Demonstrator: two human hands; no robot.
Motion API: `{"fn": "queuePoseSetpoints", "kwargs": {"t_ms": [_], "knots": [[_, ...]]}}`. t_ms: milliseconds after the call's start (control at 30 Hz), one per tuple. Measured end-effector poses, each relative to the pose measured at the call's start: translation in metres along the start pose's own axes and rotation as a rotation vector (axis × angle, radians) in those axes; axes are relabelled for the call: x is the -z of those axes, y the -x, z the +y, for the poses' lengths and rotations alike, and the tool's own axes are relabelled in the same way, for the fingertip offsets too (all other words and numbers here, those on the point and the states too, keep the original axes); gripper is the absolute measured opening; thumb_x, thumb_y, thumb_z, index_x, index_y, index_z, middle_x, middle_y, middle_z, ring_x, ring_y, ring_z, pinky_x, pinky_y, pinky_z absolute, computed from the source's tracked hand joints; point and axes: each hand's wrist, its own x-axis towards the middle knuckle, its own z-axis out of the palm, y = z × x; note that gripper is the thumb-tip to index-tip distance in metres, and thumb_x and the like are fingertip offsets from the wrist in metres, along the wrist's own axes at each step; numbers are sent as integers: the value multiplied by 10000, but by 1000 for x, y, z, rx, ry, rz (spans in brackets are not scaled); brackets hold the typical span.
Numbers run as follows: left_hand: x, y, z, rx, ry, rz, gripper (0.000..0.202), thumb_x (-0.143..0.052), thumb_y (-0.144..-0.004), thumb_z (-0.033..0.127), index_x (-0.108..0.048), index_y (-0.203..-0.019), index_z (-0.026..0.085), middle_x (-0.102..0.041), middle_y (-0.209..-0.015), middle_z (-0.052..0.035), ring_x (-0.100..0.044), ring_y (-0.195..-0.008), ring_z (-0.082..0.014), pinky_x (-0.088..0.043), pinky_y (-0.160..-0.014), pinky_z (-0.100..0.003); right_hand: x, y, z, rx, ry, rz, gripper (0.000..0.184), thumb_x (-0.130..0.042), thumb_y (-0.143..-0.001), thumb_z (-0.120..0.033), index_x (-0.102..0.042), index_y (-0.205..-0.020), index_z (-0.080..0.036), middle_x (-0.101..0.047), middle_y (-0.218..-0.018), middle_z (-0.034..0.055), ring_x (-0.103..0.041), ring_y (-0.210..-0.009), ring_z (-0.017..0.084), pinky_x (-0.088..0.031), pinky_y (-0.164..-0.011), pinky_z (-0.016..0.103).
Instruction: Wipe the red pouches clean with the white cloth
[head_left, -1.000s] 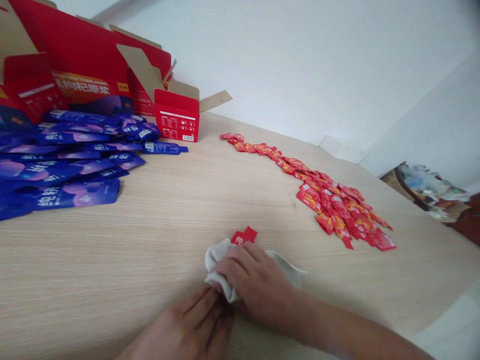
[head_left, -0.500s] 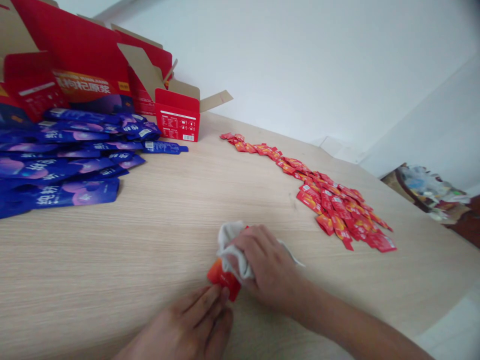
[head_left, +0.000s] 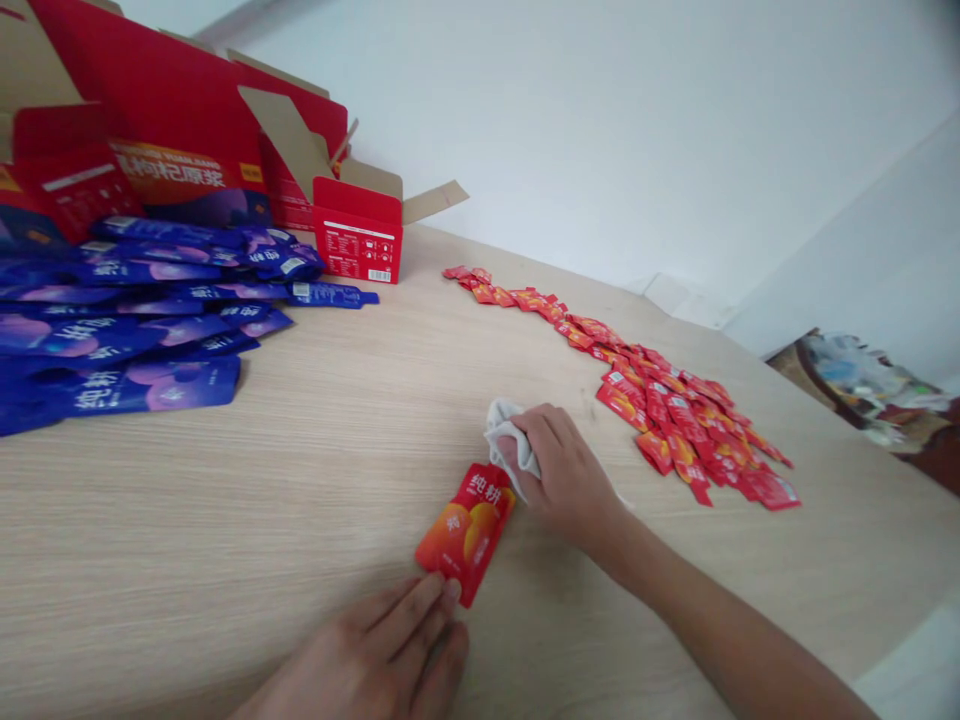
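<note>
1. The left hand (head_left: 360, 645) at 6 o'clock is bare and broad-backed, with long fingers (head_left: 416, 612) tapering to rounded tips.
2. The right hand (head_left: 566, 470), toward 3 o'clock from it, is bare too, with softly rounded knuckles.
3. The right forearm (head_left: 720, 610) is slim and bare, running toward 4 o'clock.

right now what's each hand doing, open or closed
Left hand: open, fingertips touching a red-orange foil sachet
Right hand: closed, holding a crumpled grey cloth
</note>
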Motion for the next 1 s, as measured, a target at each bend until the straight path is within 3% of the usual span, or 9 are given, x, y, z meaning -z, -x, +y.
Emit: {"fn": "queuePoseSetpoints", "kwargs": {"t_ms": [100, 200, 367, 533, 600, 700, 833, 900, 1000], "knots": [[4, 0, 1, 31, 47, -56, 279, -503, -1045, 348, -728, -1105, 196, -805, -1081, -53, -721, -1058, -211, -449, -1031, -298, 2, 19, -44, 124, -114, -121, 149, -543, -1035, -225, -564, -1182, -208, -640, -1086, 83, -571, -994, 255, -500, -902, 424], [5, 2, 3, 56, 90, -134, 361, -506, -1043, 448, -725, -1163, 188, -796, -1123, -80, -718, -1090, -240, -473, -1034, -322, -10, 32, -60, 173, -119, -280, 182, -602, -1001, -209, -585, -1181, -227, -656, -1107, 58, -575, -997, 249, -517, -887, 404], [-2, 10, 4, 50, 84, -63, 475, -429, -1039, 539, -708, -1175, 179, -779, -1186, -107, -708, -1131, -254, -488, -1040, -348, -28, 19, -14, 32, -7, -224, 263, -610, -983, -183, -584, -1245, -191, -642, -1171, 103, -552, -1094, 284, -501, -1008, 475], [-1, 9, 0, 3, 45, -80, 352, -502, -1022, 422, -692, -1203, 187, -786, -1178, -80, -704, -1139, -231, -481, -1044, -323, -20, -5, 31, -4, 134, -211, 170, -553, -1009, -173, -599, -1174, -165, -638, -1138, 132, -548, -1049, 303, -499, -954, 483], [-1, 8, 0, 0, 42, -74, 361, -474, -1034, 426, -692, -1191, 184, -787, -1165, -87, -704, -1132, -235, -478, -1040, -328, -11, -6, 25, -19, 109, -122, 140, -513, -1037, -197, -591, -1150, -170, -631, -1111, 134, -548, -1025, 298, -496, -928, 478], [-4, 11, 2, 1, 60, -78, 412, -434, -1057, 449, -682, -1217, 162, -776, -1184, -116, -699, -1146, -256, -458, -1070, -355, 1, 5, -9, -7, -24, -18, 156, -486, -1055, -227, -565, -1181, -182, -626, -1102, 118, -553, -1020, 283, -495, -921, 461], [-7, 14, 6, 59, 72, -97, 315, -545, -1007, 354, -680, -1239, 190, -789, -1147, -82, -707, -1139, -256, -439, -1106, -339, -3, 28, -55, 176, -130, -238, 181, -538, -1027, -205, -573, -1204, -206, -648, -1111, 73, -565, -1001, 258, -509, -896, 421], [-7, 14, 6, 70, 80, -118, 315, -557, -992, 342, -679, -1242, 195, -784, -1168, -85, -701, -1158, -257, -437, -1115, -338, -12, 31, -57, 163, -120, -278, 175, -570, -1013, -198, -587, -1186, -216, -653, -1107, 60, -567, -997, 250, -514, -902, 412], [-6, 14, 3, 56, 95, -110, 351, -532, -1006, 417, -681, -1222, 184, -771, -1208, -107, -692, -1176, -257, -431, -1125, -340, -25, 19, -28, 68, -34, -245, 235, -604, -987, -195, -586, -1222, -192, -646, -1157, 92, -560, -1074, 271, -500, -981, 445]]}}
